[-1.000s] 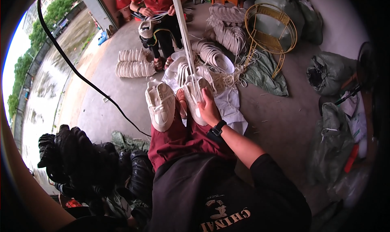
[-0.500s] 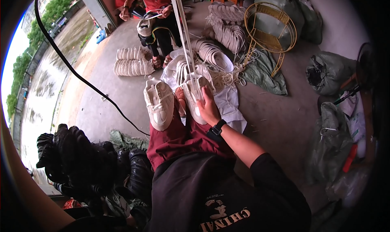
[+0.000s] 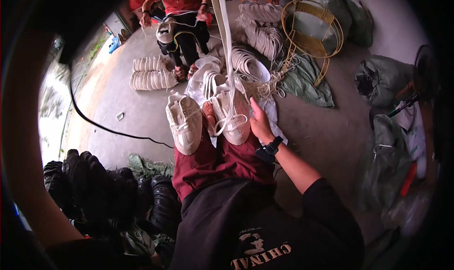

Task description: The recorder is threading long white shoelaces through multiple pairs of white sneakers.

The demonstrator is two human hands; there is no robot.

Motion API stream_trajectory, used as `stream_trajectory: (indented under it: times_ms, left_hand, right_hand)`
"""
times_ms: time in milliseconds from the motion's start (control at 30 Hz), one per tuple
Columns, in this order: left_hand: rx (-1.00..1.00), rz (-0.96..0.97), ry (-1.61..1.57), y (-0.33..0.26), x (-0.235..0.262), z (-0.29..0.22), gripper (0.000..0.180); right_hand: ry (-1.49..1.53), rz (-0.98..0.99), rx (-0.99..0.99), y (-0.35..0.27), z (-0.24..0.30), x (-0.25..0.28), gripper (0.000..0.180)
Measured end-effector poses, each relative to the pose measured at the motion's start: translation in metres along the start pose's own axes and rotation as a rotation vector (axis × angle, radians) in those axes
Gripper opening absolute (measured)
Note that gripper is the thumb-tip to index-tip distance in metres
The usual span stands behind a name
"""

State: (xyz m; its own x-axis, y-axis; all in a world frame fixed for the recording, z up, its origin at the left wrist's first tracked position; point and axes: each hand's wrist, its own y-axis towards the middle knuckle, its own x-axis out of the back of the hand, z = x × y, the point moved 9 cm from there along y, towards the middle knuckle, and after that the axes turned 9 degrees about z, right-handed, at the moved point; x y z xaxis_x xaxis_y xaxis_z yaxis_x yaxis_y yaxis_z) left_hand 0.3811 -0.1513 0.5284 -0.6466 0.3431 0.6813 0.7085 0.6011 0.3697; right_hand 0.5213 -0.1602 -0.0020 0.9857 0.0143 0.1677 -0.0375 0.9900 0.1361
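Two off-white lace-up sneakers rest on my thighs: the left sneaker (image 3: 183,123) has its lace tied across the front, and the right sneaker (image 3: 235,118) carries long white laces (image 3: 225,43) running up out of the top of the view, with a loose loop over its front. Beside the right sneaker's outer side is my right hand (image 3: 261,123), fingers stretched out and nothing visible in it. My left forearm (image 3: 35,175) rises along the left edge. Where it ends, my left hand (image 3: 78,12) is a dark blur close to the camera; its fingers cannot be made out.
A co-worker (image 3: 177,5) sits ahead, handling a white shoe (image 3: 165,31) and lace. Bundled shoe parts (image 3: 153,73) lie on the floor. A gold wire rack (image 3: 314,31), green sacks (image 3: 383,80) and a black cable (image 3: 109,132) surround me; black bundles (image 3: 94,185) sit left.
My right hand has come off the right sneaker to its outer side, fingers straightened. A lace loop now hangs over that sneaker. A dark blur from my left arm covers the upper left.
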Motion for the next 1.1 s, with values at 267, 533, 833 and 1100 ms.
stream_trajectory:
  times_ms: [267,533,833,1100]
  left_hand:
    - [0.441,0.262,-0.472,-0.093,-0.177,0.186,0.025]
    - [0.584,0.054,-1.185,-0.149,-0.25,0.253,0.013]
    - [0.605,0.018,-1.243,-0.172,-0.26,0.308,0.012]
    - [0.593,0.002,-1.016,-0.175,-0.248,0.338,0.013]
  right_hand:
    - [0.238,0.068,0.126,-0.002,0.14,0.026,0.034]
    - [0.462,0.354,-0.087,-0.001,0.145,-0.012,0.024]
    - [-0.013,0.279,0.125,0.029,0.144,-0.024,0.017]
    - [-0.3,0.299,0.183,0.052,0.144,-0.038,0.013]
